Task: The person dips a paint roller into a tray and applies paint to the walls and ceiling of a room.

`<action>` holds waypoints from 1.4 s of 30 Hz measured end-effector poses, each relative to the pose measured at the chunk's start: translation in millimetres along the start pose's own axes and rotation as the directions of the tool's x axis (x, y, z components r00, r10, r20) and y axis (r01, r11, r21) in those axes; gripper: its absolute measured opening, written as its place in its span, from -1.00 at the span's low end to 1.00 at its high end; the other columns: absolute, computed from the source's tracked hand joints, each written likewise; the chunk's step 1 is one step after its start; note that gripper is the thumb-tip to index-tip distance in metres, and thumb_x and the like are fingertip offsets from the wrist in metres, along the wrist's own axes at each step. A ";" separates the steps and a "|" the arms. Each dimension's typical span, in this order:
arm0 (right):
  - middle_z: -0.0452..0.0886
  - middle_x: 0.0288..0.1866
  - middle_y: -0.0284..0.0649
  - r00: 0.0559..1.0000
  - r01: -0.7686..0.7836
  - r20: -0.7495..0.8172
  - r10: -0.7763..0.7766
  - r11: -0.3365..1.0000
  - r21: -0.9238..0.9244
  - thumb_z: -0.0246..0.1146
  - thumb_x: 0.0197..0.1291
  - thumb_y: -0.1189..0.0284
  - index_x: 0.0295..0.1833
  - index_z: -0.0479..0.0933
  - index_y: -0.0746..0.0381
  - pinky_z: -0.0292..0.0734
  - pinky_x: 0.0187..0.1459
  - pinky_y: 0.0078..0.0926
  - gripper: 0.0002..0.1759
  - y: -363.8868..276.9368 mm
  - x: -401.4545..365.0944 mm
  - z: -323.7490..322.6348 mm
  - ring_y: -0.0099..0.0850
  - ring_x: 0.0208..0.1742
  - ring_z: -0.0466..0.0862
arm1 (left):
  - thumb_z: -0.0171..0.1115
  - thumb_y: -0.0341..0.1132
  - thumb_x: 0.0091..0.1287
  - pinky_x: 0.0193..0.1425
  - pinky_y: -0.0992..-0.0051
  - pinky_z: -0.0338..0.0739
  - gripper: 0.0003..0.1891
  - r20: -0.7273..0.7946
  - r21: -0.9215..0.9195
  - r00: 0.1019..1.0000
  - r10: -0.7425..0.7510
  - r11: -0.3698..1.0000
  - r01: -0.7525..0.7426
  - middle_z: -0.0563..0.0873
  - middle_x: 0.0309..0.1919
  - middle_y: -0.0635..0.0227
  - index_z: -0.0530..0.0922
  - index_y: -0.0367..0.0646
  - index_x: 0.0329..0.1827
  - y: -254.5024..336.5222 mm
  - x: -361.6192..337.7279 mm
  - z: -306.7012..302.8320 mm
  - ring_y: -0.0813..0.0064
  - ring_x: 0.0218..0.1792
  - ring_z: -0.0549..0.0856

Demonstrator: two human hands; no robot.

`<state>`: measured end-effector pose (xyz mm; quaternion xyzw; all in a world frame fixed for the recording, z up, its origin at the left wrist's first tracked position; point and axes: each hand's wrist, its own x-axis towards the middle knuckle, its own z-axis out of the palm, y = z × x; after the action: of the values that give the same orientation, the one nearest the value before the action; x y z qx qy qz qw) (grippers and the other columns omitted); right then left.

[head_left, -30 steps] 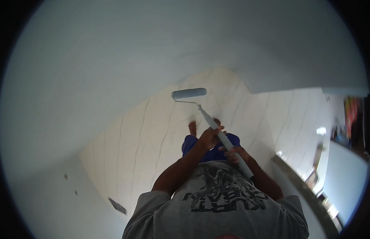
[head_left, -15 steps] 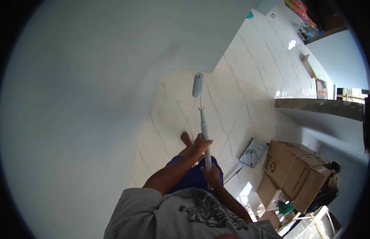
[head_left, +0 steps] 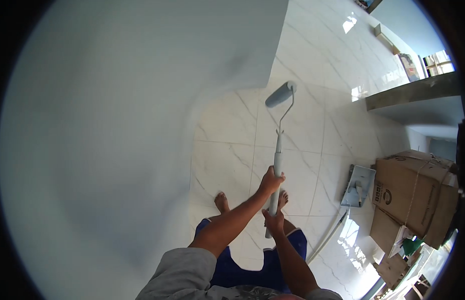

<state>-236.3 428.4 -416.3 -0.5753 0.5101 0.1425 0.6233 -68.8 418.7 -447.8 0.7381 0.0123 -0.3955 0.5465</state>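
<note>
A paint roller with a grey-blue sleeve (head_left: 281, 95) and a bent wire frame sits at the end of a pale grey pole (head_left: 277, 162). My left hand (head_left: 272, 180) is wrapped round the middle of the pole. Lower down, near the pole's butt end, my right hand (head_left: 273, 221) grips it too. The roller is just right of the corner of the pale wall (head_left: 117, 125), apart from it and over the tiled floor.
On the marble-patterned floor (head_left: 287, 170), a paint tray (head_left: 359, 186) with a brush in it lies at the right. Beside it are stacked cardboard boxes (head_left: 407, 192). A second pole (head_left: 328, 237) lies below the tray. A raised ledge (head_left: 412, 92) juts in at the upper right.
The roller and pole have moved right, and the roller has turned so its sleeve slants. Both hands have shifted right with the pole. The view has turned, showing both feet.
</note>
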 end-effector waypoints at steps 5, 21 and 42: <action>0.67 -0.33 0.13 0.961 0.199 -0.144 -0.238 0.949 -0.244 0.37 0.17 0.18 -0.05 0.45 0.38 0.55 -0.25 -0.02 -0.51 46.9 92.3 42.9 0.15 -0.30 0.66 | 0.31 -0.47 0.18 -0.40 0.45 0.57 -0.67 0.083 -0.349 0.996 0.044 0.937 -0.013 0.53 -0.45 0.33 0.33 -0.22 -0.09 -58.9 77.2 -6.5 0.52 -0.51 0.56; 0.62 -0.38 0.16 0.927 0.365 -0.120 -0.356 0.928 0.069 0.37 0.19 0.30 -0.05 0.38 0.36 0.52 -0.28 -0.08 -0.58 94.9 279.7 141.2 0.07 -0.34 0.66 | 0.34 -0.28 0.31 -0.59 0.52 0.44 -0.78 0.010 -0.105 0.985 0.171 0.980 -0.169 0.50 -0.52 0.46 0.45 -0.14 -0.20 -152.4 232.0 -38.5 0.63 -0.66 0.47; 0.63 -0.32 0.19 0.947 0.321 -0.072 -0.313 0.929 0.185 0.34 0.13 0.35 -0.08 0.38 0.39 0.54 -0.18 -0.05 -0.60 92.5 317.8 185.9 0.11 -0.25 0.69 | 0.29 -0.35 0.26 -0.63 0.52 0.45 -0.78 0.000 -0.045 0.975 0.221 0.974 -0.221 0.51 -0.56 0.40 0.43 -0.24 -0.21 -170.1 276.2 -70.4 0.60 -0.67 0.50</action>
<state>-79.7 486.2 -757.2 -0.5894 0.4349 -0.0223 0.6804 84.4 430.3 -742.0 0.7215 -0.0622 -0.3337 0.6035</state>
